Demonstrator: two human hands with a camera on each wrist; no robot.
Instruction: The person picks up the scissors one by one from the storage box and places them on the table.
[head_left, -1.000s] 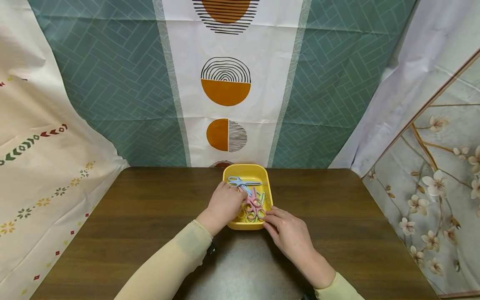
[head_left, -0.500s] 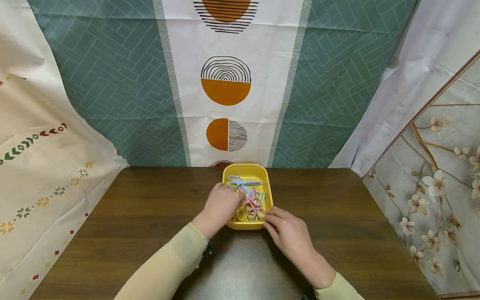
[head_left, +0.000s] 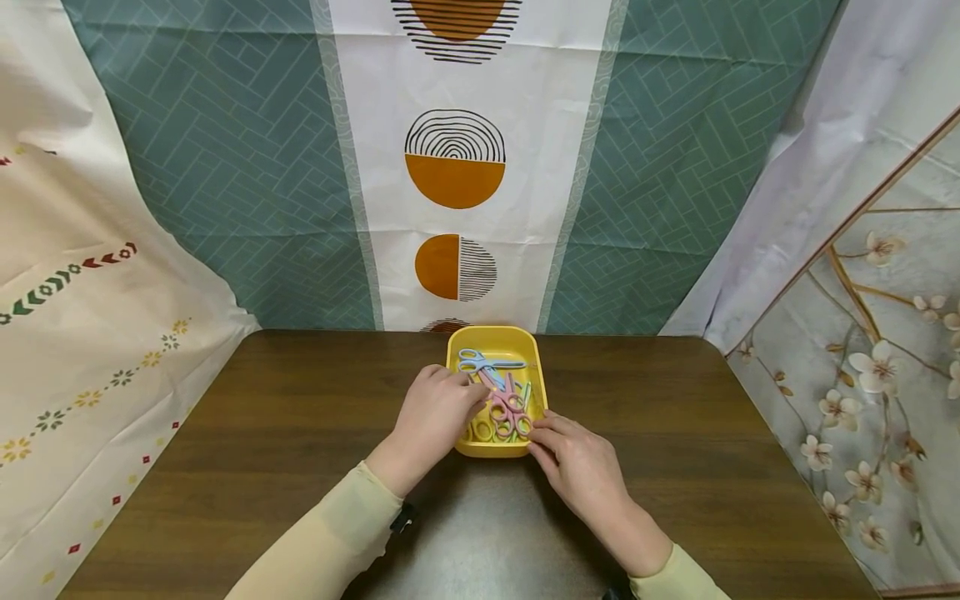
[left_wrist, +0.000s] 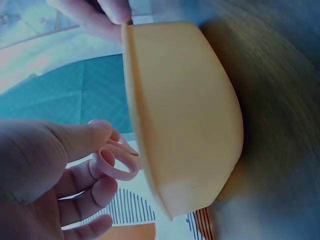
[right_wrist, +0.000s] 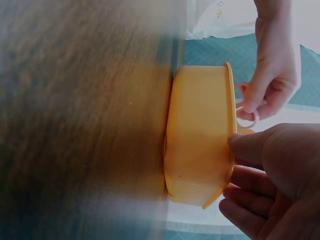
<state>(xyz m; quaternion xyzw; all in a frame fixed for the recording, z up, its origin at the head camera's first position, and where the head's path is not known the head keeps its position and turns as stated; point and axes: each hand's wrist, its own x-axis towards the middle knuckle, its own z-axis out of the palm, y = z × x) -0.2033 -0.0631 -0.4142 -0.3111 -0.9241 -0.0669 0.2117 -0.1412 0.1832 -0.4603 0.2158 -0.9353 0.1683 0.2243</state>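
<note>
A yellow plastic bin stands on the table with several pairs of scissors lying in it. My left hand is at the bin's left side, its thumb and fingers pinching the handle of pink scissors; their blades are hidden behind the bin wall in the left wrist view. My right hand grips the bin's near right rim between thumb and fingers. Inside the bin, blue scissors lie crosswise at the back, another pink pair is in the middle, and a yellow handle loop shows near the front.
The dark wooden table extends to both sides of the bin. Close behind it hangs a green and white patterned cloth. More cloths hang at the left and right.
My left hand has drawn a little left and back toward me, uncovering yellow handle loops in the bin. My right hand has stayed on the rim, and the bin has hardly moved.
</note>
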